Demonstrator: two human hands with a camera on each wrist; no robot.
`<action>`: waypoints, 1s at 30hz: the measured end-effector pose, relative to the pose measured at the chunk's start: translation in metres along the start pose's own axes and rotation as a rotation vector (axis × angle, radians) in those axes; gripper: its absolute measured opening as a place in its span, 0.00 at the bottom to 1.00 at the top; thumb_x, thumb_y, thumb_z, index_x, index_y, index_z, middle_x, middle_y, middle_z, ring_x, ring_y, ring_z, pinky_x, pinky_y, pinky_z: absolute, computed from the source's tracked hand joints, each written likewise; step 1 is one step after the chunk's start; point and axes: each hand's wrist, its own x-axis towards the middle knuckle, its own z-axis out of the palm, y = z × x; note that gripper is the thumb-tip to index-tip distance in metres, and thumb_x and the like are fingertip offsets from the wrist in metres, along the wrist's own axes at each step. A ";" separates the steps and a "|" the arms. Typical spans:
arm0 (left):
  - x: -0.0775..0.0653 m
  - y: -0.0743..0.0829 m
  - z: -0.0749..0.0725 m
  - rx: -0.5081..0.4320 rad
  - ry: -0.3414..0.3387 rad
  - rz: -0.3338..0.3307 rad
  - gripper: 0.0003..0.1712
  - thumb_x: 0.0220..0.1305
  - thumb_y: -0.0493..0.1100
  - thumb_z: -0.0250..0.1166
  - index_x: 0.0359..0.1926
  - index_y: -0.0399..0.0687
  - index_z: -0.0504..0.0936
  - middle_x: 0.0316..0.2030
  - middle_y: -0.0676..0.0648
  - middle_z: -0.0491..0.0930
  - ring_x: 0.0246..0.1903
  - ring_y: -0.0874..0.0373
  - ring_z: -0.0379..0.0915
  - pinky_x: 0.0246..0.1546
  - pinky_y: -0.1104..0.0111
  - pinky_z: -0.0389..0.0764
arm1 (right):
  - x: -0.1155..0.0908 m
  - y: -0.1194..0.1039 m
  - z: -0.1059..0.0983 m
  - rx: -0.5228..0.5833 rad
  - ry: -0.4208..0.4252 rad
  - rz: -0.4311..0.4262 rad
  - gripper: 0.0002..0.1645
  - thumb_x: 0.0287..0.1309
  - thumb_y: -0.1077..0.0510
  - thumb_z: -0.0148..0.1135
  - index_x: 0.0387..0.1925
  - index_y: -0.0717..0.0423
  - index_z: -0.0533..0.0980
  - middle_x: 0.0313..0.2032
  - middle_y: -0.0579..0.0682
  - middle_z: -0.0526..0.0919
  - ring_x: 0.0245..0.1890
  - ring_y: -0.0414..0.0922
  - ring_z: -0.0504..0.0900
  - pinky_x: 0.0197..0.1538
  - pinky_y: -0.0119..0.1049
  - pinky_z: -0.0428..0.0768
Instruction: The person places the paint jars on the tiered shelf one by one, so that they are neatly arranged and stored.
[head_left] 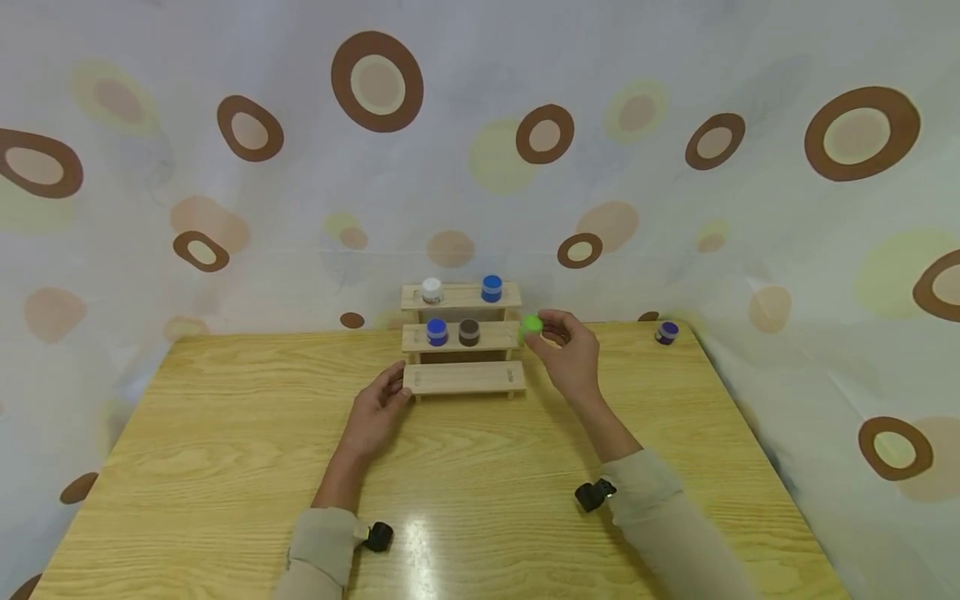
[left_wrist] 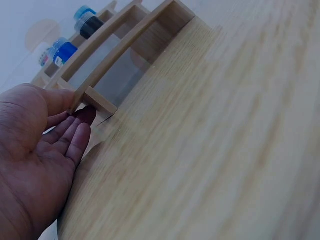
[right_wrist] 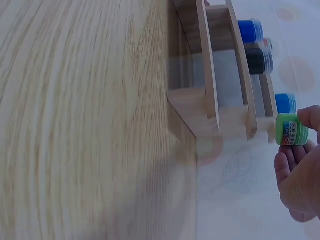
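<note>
A three-step wooden rack (head_left: 463,379) stands near the far edge of the table. My left hand (head_left: 373,417) grips the left end of its lowest step, thumb on the board and fingers curled beside it (left_wrist: 45,145). Between thumb and fingers, my right hand (head_left: 573,354) pinches a small green paint jar (head_left: 532,325), held up at the right end of the middle step; a label shows on the jar (right_wrist: 290,129). On the middle step sit a dark blue jar (head_left: 437,332) and a black jar (head_left: 468,332). The top step bears a white jar (head_left: 431,291) and a blue jar (head_left: 491,288).
A purple jar (head_left: 667,332) stands alone at the table's far right corner. Behind the wood-grain table (head_left: 247,433) hangs a pale sheet (head_left: 450,183) with brown ring patterns. Black wrist cameras sit at both sleeves.
</note>
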 end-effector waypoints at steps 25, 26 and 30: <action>0.002 -0.001 0.005 -0.015 -0.007 0.004 0.32 0.82 0.36 0.57 0.80 0.35 0.62 0.72 0.33 0.71 0.69 0.41 0.72 0.62 0.72 0.77 | -0.001 0.001 0.028 0.006 -0.114 0.050 0.28 0.64 0.66 0.73 0.64 0.70 0.78 0.60 0.64 0.83 0.60 0.58 0.83 0.63 0.42 0.83; 0.002 -0.001 0.005 -0.015 -0.008 0.004 0.32 0.82 0.36 0.57 0.80 0.35 0.61 0.72 0.33 0.71 0.69 0.40 0.72 0.62 0.73 0.77 | -0.002 0.001 0.027 0.012 -0.115 0.047 0.28 0.64 0.66 0.74 0.64 0.70 0.78 0.60 0.64 0.83 0.60 0.59 0.83 0.64 0.44 0.82; 0.002 -0.002 0.006 -0.009 -0.011 -0.007 0.32 0.82 0.35 0.57 0.80 0.35 0.61 0.72 0.33 0.71 0.69 0.41 0.72 0.61 0.73 0.77 | -0.005 0.001 0.020 0.029 -0.104 0.037 0.28 0.63 0.66 0.75 0.63 0.70 0.78 0.59 0.65 0.83 0.60 0.60 0.82 0.65 0.45 0.81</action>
